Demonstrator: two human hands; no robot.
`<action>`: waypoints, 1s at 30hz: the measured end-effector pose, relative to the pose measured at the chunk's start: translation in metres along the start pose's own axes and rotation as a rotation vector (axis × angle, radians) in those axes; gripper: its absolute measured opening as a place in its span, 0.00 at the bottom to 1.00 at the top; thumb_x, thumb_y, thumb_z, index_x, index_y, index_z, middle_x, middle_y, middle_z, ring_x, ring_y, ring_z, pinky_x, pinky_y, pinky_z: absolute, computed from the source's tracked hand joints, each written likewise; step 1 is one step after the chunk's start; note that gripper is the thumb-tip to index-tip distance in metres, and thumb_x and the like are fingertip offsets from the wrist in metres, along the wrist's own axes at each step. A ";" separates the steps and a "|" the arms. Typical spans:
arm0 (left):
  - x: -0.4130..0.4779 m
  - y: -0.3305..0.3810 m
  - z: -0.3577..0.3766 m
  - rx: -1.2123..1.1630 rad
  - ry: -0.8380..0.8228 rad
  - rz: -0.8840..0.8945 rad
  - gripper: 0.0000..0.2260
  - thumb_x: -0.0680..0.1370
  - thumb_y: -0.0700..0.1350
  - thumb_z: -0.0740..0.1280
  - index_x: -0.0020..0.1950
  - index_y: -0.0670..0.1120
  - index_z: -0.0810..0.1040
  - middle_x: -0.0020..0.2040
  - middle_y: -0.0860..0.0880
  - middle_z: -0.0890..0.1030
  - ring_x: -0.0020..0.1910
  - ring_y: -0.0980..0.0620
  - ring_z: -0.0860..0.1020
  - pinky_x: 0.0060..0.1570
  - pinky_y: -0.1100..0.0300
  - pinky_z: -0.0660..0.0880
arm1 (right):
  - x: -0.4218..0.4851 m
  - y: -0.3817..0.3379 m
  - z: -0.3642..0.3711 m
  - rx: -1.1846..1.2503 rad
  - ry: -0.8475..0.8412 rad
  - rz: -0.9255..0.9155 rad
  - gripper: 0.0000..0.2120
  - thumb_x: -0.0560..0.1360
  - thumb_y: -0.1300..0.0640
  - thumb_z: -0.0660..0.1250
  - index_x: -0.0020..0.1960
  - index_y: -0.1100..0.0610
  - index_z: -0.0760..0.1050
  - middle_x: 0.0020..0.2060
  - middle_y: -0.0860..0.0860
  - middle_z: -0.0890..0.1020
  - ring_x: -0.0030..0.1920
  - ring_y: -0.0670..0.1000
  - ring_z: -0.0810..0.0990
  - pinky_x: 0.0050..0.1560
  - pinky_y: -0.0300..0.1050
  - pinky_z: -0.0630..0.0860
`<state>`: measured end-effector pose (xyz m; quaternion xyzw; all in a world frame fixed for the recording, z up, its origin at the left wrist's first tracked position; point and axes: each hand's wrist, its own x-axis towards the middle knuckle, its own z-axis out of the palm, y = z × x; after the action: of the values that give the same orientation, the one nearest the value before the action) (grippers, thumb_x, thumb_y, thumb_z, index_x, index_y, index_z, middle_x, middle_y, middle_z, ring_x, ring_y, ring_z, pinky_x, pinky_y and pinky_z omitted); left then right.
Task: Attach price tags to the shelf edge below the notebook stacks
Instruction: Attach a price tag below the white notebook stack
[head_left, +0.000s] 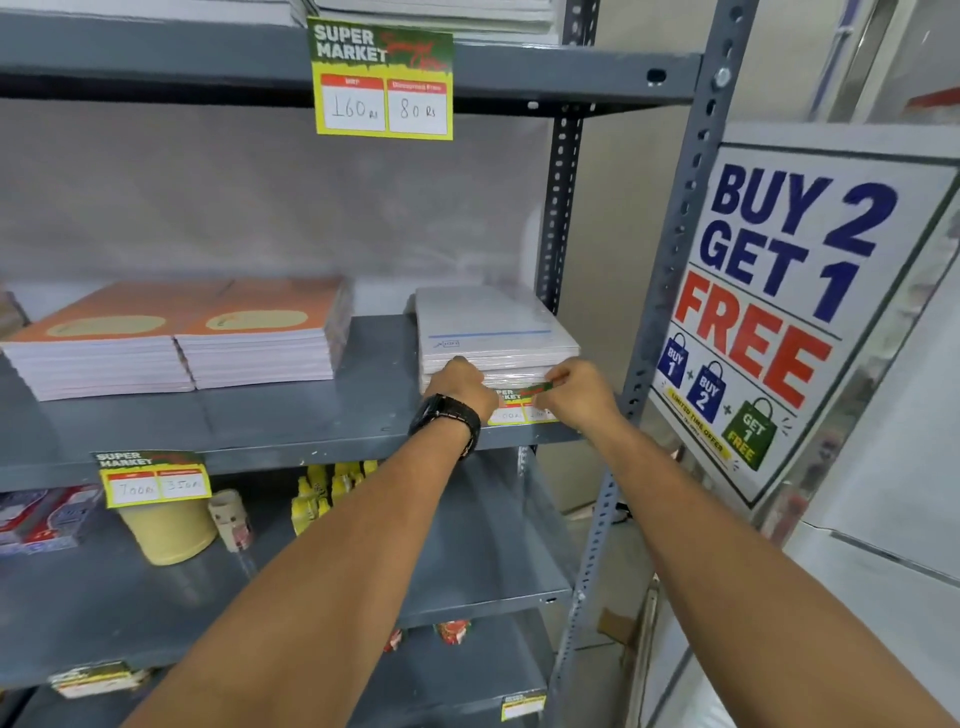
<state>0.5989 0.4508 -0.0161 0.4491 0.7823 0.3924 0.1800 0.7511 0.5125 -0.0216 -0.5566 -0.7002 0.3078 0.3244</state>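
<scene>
Head view: grey metal shelf (291, 415), orange notebook stacks (176, 338) left, wrapped white notebook stack (493, 327) right by the upright post (670, 270). Left hand (460, 387) and right hand (579, 387) both pinch the price tag (519, 402) against that stack's front, above the shelf edge. Bare shelf between the stacks.

price tag (521, 405) partly hidden; figs illegible

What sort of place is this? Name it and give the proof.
Most likely a shop's stationery aisle: a grey metal shelf holds notebook stacks, "Super Market" price tags hang from shelf edges, and a "Buy 2 Get 1 Free" poster stands alongside.
</scene>
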 end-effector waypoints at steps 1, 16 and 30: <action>0.001 0.001 -0.001 -0.056 -0.014 -0.007 0.16 0.68 0.43 0.74 0.54 0.48 0.78 0.55 0.47 0.81 0.53 0.45 0.79 0.51 0.59 0.75 | 0.000 -0.002 -0.001 0.068 -0.006 0.023 0.17 0.61 0.63 0.78 0.44 0.54 0.75 0.37 0.48 0.79 0.43 0.52 0.80 0.47 0.49 0.79; -0.064 -0.052 -0.001 -0.026 0.013 0.287 0.03 0.72 0.47 0.73 0.42 0.50 0.82 0.38 0.53 0.85 0.38 0.55 0.82 0.44 0.55 0.80 | -0.065 0.025 0.008 0.046 -0.107 -0.321 0.05 0.71 0.60 0.74 0.44 0.51 0.84 0.39 0.45 0.86 0.41 0.44 0.83 0.44 0.41 0.78; -0.064 -0.050 0.008 0.070 0.114 0.293 0.04 0.73 0.49 0.73 0.43 0.50 0.83 0.41 0.52 0.86 0.41 0.53 0.82 0.44 0.54 0.80 | -0.063 0.029 0.020 -0.007 0.066 -0.384 0.05 0.70 0.63 0.74 0.45 0.57 0.84 0.42 0.51 0.84 0.42 0.49 0.81 0.47 0.41 0.77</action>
<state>0.6107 0.3860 -0.0644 0.5411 0.7307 0.4118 0.0603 0.7630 0.4546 -0.0640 -0.4237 -0.7834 0.2196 0.3981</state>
